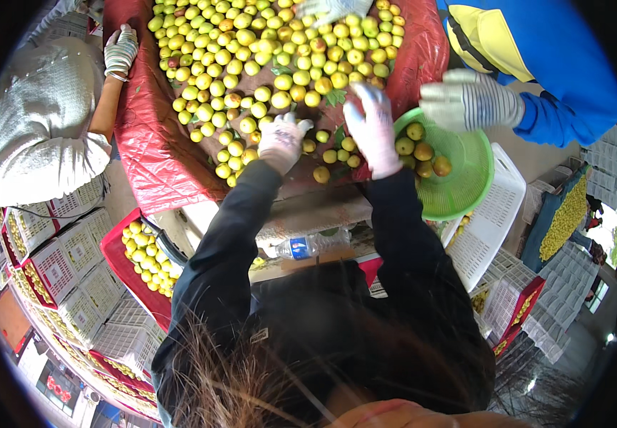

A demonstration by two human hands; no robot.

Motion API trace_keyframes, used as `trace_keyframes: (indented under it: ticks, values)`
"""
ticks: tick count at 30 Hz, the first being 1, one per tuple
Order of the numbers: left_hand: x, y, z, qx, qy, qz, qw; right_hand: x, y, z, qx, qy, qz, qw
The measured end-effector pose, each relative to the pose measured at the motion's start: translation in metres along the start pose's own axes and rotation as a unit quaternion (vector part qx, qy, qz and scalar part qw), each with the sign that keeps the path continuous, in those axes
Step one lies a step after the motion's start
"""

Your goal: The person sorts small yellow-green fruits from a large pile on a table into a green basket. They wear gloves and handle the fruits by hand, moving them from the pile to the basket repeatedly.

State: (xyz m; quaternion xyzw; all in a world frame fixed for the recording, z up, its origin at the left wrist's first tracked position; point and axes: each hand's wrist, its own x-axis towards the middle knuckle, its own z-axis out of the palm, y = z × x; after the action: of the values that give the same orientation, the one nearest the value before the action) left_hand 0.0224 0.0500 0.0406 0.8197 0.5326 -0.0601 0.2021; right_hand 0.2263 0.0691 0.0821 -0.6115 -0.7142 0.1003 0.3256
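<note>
Many yellow-green fruits (244, 59), some with brown or reddish patches, lie loose with a few leaves (336, 97) on a table lined with red sheeting (145, 144). My left hand (283, 140), in a pale knitted glove, reaches onto the near part of the fruit, palm down; what is under its fingers is hidden. To the right, my right hand (371, 128), gloved too and slightly blurred, is raised with fingers spread and no fruit visible in it. Beside it a green plastic basket (466, 176) holds several browner fruits (424, 151).
A co-worker's gloved hand (471, 101) is over the basket's far rim; another person's hand (120, 51) rests on the left sheeting, a third (335, 9) at the top. A plastic bottle (308, 247), a red-lined fruit crate (121, 235) and a white crate (493, 214) are close by.
</note>
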Motion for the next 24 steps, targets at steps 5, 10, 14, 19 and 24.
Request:
trace_keyframes:
  ticks: [5,10,14,19,24]
  values:
    - [-0.046,-0.057,-0.003,-0.766,0.082,-0.157,0.618,0.082,0.105,0.062,-0.2,-0.136,0.215,0.946]
    - [-0.057,-0.088,0.004,-0.957,0.044,-0.152,0.243,0.05,0.03,0.098,-0.254,-0.222,0.18,0.924]
    - [-0.056,-0.096,0.013,-0.946,0.069,-0.194,0.249,-0.008,0.002,0.086,-0.204,-0.252,0.085,0.942]
    - [-0.06,-0.042,0.0,-0.667,0.19,-0.143,0.706,-0.072,-0.059,0.065,0.374,-0.107,0.202,0.899]
    - [-0.009,-0.083,-0.049,-0.286,0.247,-0.14,0.915,-0.086,-0.045,0.037,0.603,-0.088,0.44,0.66]
